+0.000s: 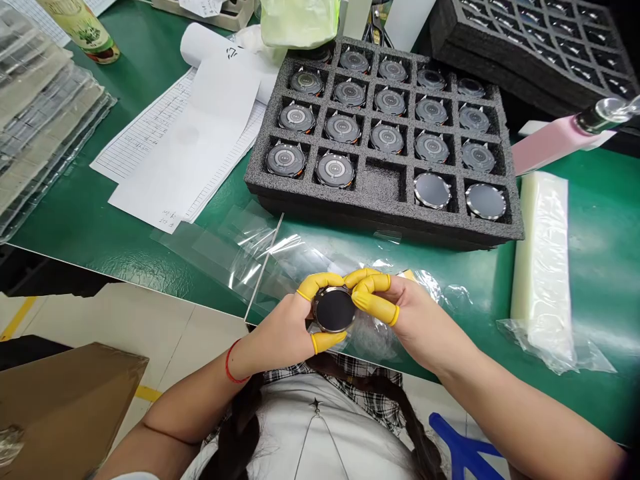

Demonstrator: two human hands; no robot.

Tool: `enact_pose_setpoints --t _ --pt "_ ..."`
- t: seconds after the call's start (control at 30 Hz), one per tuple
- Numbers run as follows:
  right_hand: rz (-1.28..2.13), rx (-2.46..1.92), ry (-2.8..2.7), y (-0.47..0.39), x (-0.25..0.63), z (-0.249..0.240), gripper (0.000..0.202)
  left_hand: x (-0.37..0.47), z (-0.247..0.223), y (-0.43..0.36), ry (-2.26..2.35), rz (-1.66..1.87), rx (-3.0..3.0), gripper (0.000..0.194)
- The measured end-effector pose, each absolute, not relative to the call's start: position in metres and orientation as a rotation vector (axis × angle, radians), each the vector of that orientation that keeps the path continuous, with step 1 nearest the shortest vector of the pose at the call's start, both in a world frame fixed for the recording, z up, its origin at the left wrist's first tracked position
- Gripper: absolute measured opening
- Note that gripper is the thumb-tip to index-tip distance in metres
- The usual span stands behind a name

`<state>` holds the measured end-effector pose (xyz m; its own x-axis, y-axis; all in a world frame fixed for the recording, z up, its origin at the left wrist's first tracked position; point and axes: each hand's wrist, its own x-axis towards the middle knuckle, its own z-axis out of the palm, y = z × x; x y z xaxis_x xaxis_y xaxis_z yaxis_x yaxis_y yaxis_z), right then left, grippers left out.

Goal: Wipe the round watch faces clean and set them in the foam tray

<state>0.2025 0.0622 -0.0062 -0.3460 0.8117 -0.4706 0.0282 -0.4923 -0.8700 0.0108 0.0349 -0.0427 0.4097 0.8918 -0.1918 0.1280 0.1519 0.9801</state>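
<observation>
A round smartwatch case (334, 310) with a dark glass face and metal rim is held just over the table's front edge, face up. My left hand (285, 328) grips it from the left, its thumb and forefinger in yellow finger cots around the rim. At the upper right of the rim, the yellow-capped fingers of my right hand (395, 303) are pinched against the watch case. Beyond my hands lies a black foam tray (385, 217) with rows of watch cases; one front-row pocket (383, 183) is vacant. Most show their backs, while two at front right show their faces.
Clear film sheets (240, 250) lie left of my hands. Papers (175, 147) and stacked plastic trays (40, 113) are on the left. At right are a wrapped pale block (543, 267), a pink pump bottle (555, 143) and another foam tray (530, 60).
</observation>
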Motion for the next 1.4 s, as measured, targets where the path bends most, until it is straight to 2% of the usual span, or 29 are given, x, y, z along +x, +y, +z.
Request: enact_pose_setpoints --t 0.23,0.57,1.4 --pt "1.911 -1.316 -1.121 0.0619 0.2021 -0.0060 0.018 0.0111 -0.0422 0.0343 1.030 0.696 1.324 0.054" --pt "1.893 -1.339 -1.123 0.0641 0.2018 -0.0029 0.028 0.0115 -0.0406 0.0349 1.021 0.713 1.304 0.053" --pt "1.967 -1.261 -1.067 0.0628 0.2025 -0.0047 0.013 0.0095 -0.0403 0.0354 1.020 0.660 1.352 0.054"
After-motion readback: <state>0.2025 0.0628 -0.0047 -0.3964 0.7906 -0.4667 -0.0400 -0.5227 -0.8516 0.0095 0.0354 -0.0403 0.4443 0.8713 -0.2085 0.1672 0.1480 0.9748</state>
